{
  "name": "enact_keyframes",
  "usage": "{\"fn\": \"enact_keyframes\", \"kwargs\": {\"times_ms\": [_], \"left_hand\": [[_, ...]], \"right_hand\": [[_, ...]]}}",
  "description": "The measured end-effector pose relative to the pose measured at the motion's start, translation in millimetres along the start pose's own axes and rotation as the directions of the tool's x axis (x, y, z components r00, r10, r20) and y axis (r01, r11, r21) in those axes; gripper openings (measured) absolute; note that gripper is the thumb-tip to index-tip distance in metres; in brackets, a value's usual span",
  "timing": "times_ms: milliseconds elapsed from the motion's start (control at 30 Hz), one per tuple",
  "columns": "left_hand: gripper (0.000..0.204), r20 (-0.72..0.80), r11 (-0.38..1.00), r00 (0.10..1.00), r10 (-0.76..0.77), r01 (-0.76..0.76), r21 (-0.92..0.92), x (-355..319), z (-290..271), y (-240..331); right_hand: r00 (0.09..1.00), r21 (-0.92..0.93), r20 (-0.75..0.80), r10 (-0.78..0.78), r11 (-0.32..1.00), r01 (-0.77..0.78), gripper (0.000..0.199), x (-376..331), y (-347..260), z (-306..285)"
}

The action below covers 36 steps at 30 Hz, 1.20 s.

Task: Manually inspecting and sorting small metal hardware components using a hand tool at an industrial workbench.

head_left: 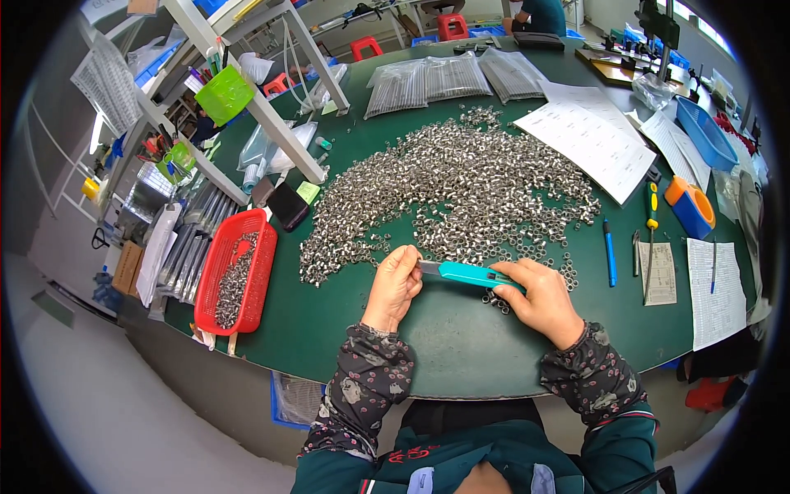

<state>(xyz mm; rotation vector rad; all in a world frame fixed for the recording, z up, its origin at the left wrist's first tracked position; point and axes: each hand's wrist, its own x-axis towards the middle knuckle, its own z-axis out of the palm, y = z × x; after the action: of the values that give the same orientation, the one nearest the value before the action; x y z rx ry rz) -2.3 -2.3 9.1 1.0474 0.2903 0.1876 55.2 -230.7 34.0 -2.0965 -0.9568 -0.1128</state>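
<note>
A teal utility knife (473, 274) lies level between my two hands above the green table (461, 337). My right hand (539, 296) grips its handle. My left hand (395, 284) pinches the blade end with fingertips closed on it. Just beyond the knife spreads a large heap of small silver metal rings (461, 189). A few loose rings (496, 303) lie under my right hand.
A red basket (212, 288) with more metal parts sits at the left table edge. Papers (588, 140), a blue pen (610, 251), a screwdriver (651, 222), an orange-blue tape holder (690, 206), a blue tray (704, 132) lie right. Bagged rods (453, 78) lie at the far side.
</note>
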Motion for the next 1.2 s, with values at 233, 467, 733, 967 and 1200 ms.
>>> {"fn": "enact_keyframes", "kwargs": {"times_ms": [233, 467, 733, 967, 1200], "left_hand": [[0.028, 0.010, 0.999, 0.999, -0.036, 0.035, 0.031, 0.6, -0.3, 1.4], [0.026, 0.058, 0.998, 0.997, -0.057, 0.057, 0.002, 2.5, -7.8, -0.3], [0.025, 0.070, 0.997, 0.997, -0.020, 0.025, -0.072, -2.0, -1.9, 2.3], [0.014, 0.115, 0.992, 0.993, -0.028, 0.042, -0.118, -3.0, 1.1, 5.8], [0.008, 0.130, 0.987, 0.992, -0.001, 0.023, -0.161, -1.7, -4.3, 3.0]], "right_hand": [[1.000, -0.001, -0.018, -0.025, 1.000, 0.025, 0.024, 0.3, 1.0, 0.4], [0.998, -0.019, -0.029, -0.055, 0.998, 0.054, 0.024, 0.6, 0.0, -0.6], [0.999, 0.066, -0.016, -0.051, 0.996, 0.052, 0.025, 0.7, 3.1, 0.4], [0.999, 0.075, 0.005, -0.045, 0.996, 0.045, 0.025, 1.0, 0.6, -0.7], [0.999, 0.082, 0.036, -0.023, 0.996, 0.020, 0.024, 1.4, 0.6, -1.1]]}}
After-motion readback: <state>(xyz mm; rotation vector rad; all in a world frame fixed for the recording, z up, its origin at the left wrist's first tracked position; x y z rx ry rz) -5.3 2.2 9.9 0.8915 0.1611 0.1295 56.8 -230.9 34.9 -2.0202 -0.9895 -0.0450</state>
